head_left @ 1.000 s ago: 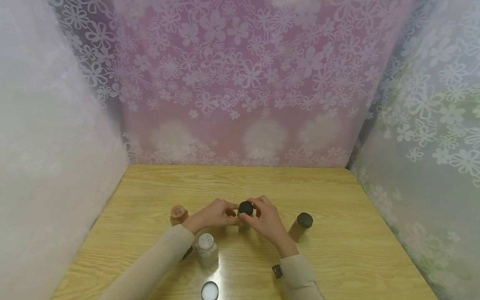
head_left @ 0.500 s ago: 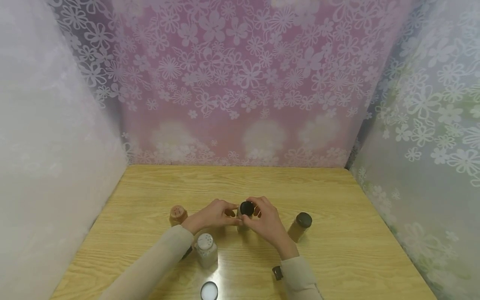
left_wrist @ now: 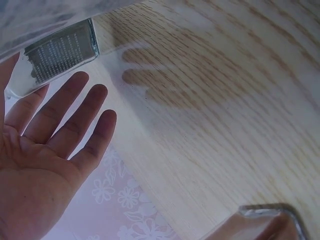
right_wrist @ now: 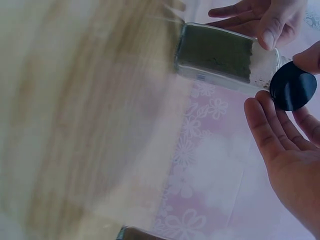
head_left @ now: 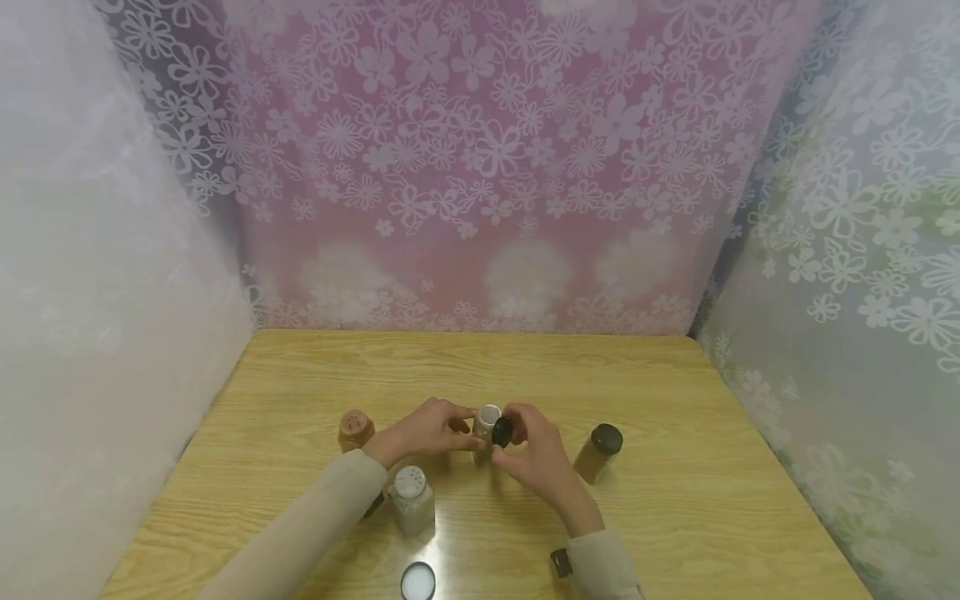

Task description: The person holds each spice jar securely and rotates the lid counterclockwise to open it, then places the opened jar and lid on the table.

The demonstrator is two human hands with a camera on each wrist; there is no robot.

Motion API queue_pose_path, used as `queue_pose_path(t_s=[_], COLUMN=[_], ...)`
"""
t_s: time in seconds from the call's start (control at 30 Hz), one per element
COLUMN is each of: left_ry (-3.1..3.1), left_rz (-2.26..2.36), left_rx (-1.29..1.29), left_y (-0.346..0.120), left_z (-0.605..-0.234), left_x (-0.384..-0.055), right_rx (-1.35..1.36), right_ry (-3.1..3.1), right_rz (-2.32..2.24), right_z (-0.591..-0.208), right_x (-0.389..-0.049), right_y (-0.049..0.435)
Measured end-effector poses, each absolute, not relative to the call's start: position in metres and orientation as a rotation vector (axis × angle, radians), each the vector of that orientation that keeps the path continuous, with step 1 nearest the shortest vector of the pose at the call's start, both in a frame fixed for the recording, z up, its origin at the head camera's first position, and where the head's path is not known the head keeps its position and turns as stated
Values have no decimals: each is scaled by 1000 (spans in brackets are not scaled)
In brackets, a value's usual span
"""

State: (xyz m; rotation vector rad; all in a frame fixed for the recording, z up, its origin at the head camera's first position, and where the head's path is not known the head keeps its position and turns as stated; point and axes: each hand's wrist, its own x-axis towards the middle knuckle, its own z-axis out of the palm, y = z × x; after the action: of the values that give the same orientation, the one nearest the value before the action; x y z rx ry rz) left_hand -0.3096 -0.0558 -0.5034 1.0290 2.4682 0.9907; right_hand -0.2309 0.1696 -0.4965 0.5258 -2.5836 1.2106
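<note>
Between the thumb and forefinger of my left hand [head_left: 431, 427] stands an upright glass spice jar [head_left: 482, 427], its perforated top showing. In the right wrist view the spice jar [right_wrist: 215, 52] is part-filled with dark greenish powder. A round black lid [head_left: 502, 431] is pinched by my right hand [head_left: 538, 450], tilted on its side just right of the jar's top. The right wrist view shows the lid [right_wrist: 293, 86] close to the jar's neck, with the thumb above it and fingers below. In the left wrist view several fingers of the left hand [left_wrist: 55, 150] are loosely extended.
A reddish-brown shaker [head_left: 356, 427] stands left of the left wrist. A shaker with a white perforated top [head_left: 412, 500] stands nearer, behind an upturned lid [head_left: 417, 582] with a white inside. A brown-filled jar with a black lid [head_left: 600, 452] stands right of the right hand.
The black lid has come off the spice jar, moved slightly right and tipped sideways in the right hand, uncovering the perforated top. The left hand has stayed on the jar.
</note>
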Motion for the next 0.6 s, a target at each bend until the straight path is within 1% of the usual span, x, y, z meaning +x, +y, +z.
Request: queue_pose_path(t_s=[0.33,0.6], left_ry=[2462,2466], left_rz=[987,978], left_rx=[998,981], left_y=[-55,-56], left_z=[-501,-501], left_x=[-308,-308], right_rx=[456,535], right_ry=[-2739,-2884], right_rz=[1260,1167], right_z=[-510,-517], right_x=[-212,-208], right_y=[177,183])
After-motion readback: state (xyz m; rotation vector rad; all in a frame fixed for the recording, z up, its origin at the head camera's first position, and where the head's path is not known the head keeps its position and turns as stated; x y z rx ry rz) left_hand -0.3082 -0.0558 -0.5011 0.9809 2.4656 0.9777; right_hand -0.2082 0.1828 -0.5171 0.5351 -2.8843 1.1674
